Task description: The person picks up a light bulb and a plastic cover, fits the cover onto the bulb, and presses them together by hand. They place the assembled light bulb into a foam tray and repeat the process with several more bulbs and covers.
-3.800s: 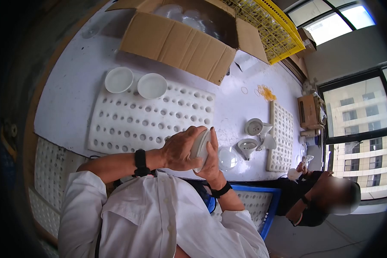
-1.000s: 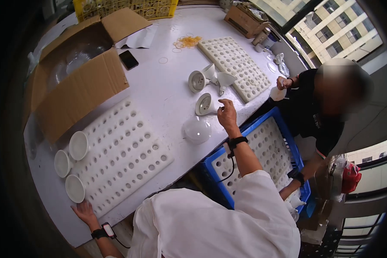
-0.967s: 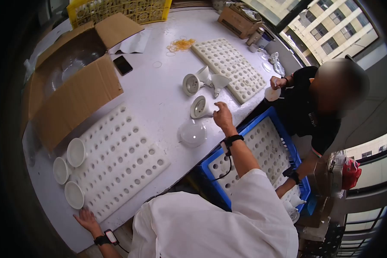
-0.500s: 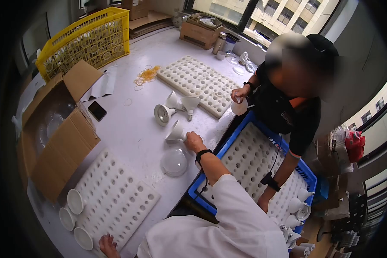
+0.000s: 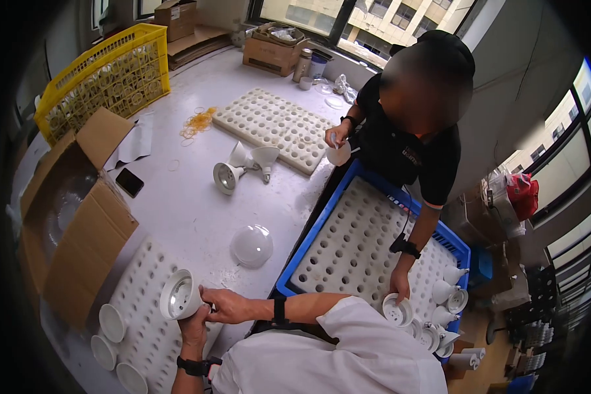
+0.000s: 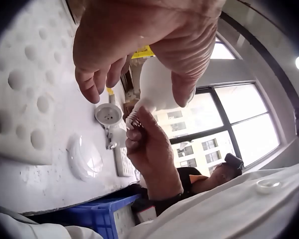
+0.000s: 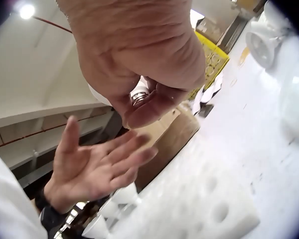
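Observation:
My right hand [image 5: 226, 306] pinches a white lamp housing [image 5: 178, 295] by its screw base, with the open cup facing up and left over the near foam board. In the left wrist view, the right thumb and fingers [image 6: 152, 149] grip the threaded metal base [image 6: 133, 118]. My left hand [image 5: 194, 326] is just below the housing. Its fingers are spread and relaxed in the right wrist view, palm [image 7: 89, 169] turned toward the lamp. A clear dome cover [image 5: 251, 246] lies on the table to the right. Several lamp housings [image 5: 227, 177] lie farther back.
Three white cups [image 5: 112, 322] sit along the near foam board's [image 5: 141, 289] left side. A cardboard box [image 5: 88, 230] of clear covers and a phone [image 5: 130, 182] lie beyond. Another person [image 5: 414, 144] works over a blue crate [image 5: 295, 272] at right. A second foam board [image 5: 276, 125] is farther back.
My right hand has lifted the housing from beside the clear dome and carried it left. My left hand has moved from the foam board's edge to beneath the housing.

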Demonstrator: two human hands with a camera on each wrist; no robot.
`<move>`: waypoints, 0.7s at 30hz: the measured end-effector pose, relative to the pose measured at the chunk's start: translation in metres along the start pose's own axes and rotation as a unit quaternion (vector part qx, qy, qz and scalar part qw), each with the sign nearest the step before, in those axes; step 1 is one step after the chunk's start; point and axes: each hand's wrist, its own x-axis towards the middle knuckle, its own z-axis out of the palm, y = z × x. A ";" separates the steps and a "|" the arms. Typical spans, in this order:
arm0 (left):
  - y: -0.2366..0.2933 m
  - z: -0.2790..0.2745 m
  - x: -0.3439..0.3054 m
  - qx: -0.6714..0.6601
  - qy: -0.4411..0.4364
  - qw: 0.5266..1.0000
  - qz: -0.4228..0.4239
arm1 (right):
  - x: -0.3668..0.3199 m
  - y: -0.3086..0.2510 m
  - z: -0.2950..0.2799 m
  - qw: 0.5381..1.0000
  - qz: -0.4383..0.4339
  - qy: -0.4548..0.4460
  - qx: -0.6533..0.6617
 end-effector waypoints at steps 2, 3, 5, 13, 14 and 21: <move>-0.004 -0.002 0.000 0.019 0.000 1.000 0.013 | -0.003 0.003 0.012 0.997 0.048 -0.059 0.011; -0.004 -0.006 -0.002 0.096 -0.005 0.995 0.018 | -0.004 0.002 0.008 0.995 0.036 -0.095 0.006; -0.004 -0.025 -0.010 0.236 0.019 0.971 0.014 | -0.004 0.001 -0.013 0.983 0.019 -0.177 -0.035; -0.006 -0.074 -0.038 0.169 0.093 0.981 -0.017 | -0.005 0.081 -0.126 0.872 0.260 -0.069 -0.410; -0.007 -0.076 -0.039 0.188 0.085 0.978 -0.021 | -0.003 0.085 -0.124 0.873 0.257 -0.076 -0.408; -0.012 -0.072 -0.042 0.268 0.073 0.961 -0.019 | 0.022 0.103 -0.121 0.830 0.290 -0.121 -0.461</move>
